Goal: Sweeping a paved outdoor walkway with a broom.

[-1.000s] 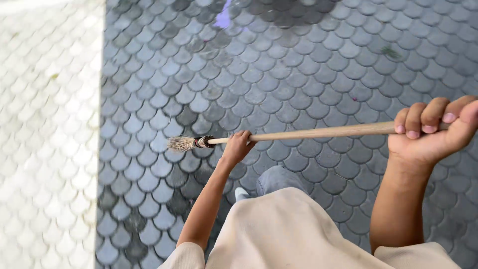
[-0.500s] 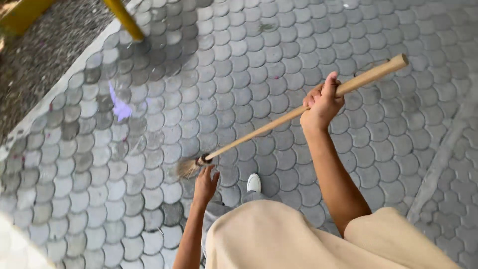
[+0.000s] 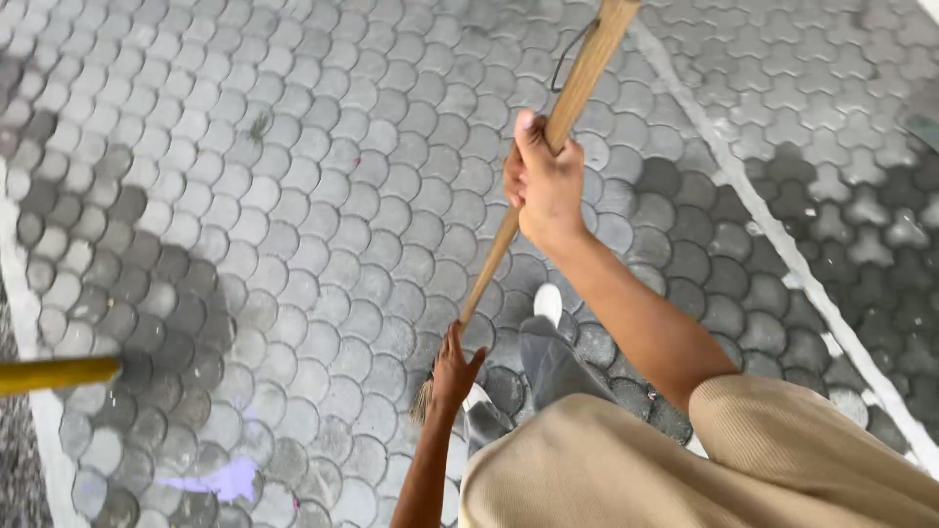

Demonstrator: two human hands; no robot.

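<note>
Over grey scalloped paving stones [image 3: 293, 196], a person holds a long wooden broom handle [image 3: 548, 166] slanting from the upper right down toward their feet. Their right hand [image 3: 543, 191] is wrapped around the upper part of the handle, fingers closed firmly on the wood, thumb pointing up along it. Their left hand [image 3: 455, 372] sits low on the same handle, just above the straw bristles [image 3: 424, 401], its grip closed around the shaft as well. A thin dark wire loop [image 3: 567, 59] hangs from the handle near its top end.

The bristles rest close to the pavement just beside the person's white shoe [image 3: 548, 301] and grey trouser leg [image 3: 553, 367]. A beige garment [image 3: 704, 469] fills the lower right. To the left, a yellow bar [image 3: 54, 374] pokes in over a pale border strip, and a small purple scrap [image 3: 220, 479] lies on darker, damp-looking stones near the bottom edge. A white painted line [image 3: 773, 235] runs diagonally across the right side.

Judging from the posture, a sweeping stroke is in hand, with the broom head drawn in near the feet. The next move seems to call for both hands keeping their hold while the lower one guides the bristles outward across the stones.
</note>
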